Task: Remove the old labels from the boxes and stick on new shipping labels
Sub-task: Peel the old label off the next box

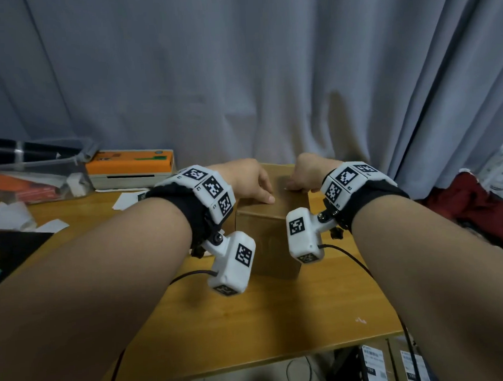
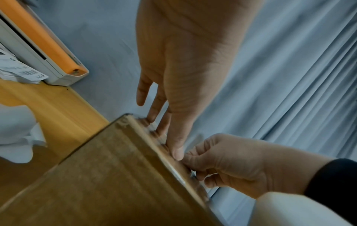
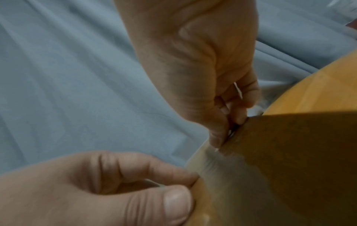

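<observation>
A brown cardboard box (image 1: 272, 238) stands on the wooden table (image 1: 249, 318), and both hands are at its far top edge. My left hand (image 1: 258, 187) holds that edge, thumb on the box top (image 3: 299, 160) and fingers down the hidden far face. In the left wrist view my left hand (image 2: 173, 130) reaches along the box (image 2: 115, 175). My right hand (image 1: 297, 183) is curled and pinches a thin white strip (image 3: 238, 91) at the box's edge, apparently the old label's edge. The label itself is hidden on the far face.
An orange and white label printer (image 1: 130, 169) sits at the back left with printed labels (image 2: 21, 68) before it. Loose white papers (image 1: 14, 215) and a clear plastic bin (image 1: 36, 180) lie at left. A grey curtain (image 1: 240, 76) hangs close behind. Labelled boxes (image 1: 373, 362) stand below the table.
</observation>
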